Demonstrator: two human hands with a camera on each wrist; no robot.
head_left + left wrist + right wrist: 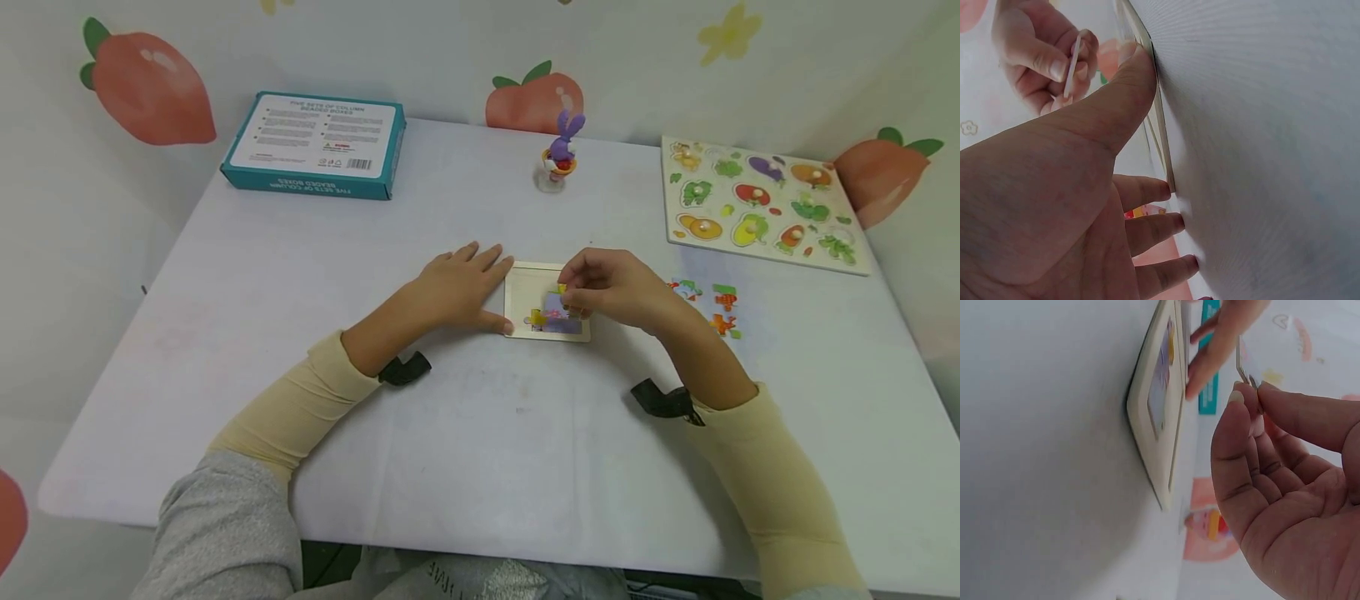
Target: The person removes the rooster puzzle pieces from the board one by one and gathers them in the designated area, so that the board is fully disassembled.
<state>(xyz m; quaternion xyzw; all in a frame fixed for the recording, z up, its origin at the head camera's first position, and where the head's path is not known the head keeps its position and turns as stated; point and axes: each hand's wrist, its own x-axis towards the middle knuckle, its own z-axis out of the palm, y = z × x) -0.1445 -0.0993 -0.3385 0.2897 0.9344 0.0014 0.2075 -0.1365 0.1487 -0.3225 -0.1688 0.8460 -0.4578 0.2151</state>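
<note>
A small pale wooden puzzle tray (527, 287) lies on the table, with a few joined jigsaw pieces (561, 323) in its lower right part. My left hand (463, 292) rests at the tray's left side, fingers spread; in the left wrist view the thumb (1138, 72) lies on the tray's rim. Above the tray, my right hand (622, 287) pinches a thin jigsaw piece (1241, 360) between thumb and fingertips. The piece is seen nearly edge-on in both wrist views, so its picture is mostly hidden. Several loose jigsaw pieces (723, 325) lie to the right, partly behind the right hand.
A teal box (315, 146) lies at the back left. A purple rabbit figure (561, 150) stands at the back middle. At the back right is a vegetable peg puzzle board (765, 204). A white cloth covers the table (480, 467), and the wall rises behind it.
</note>
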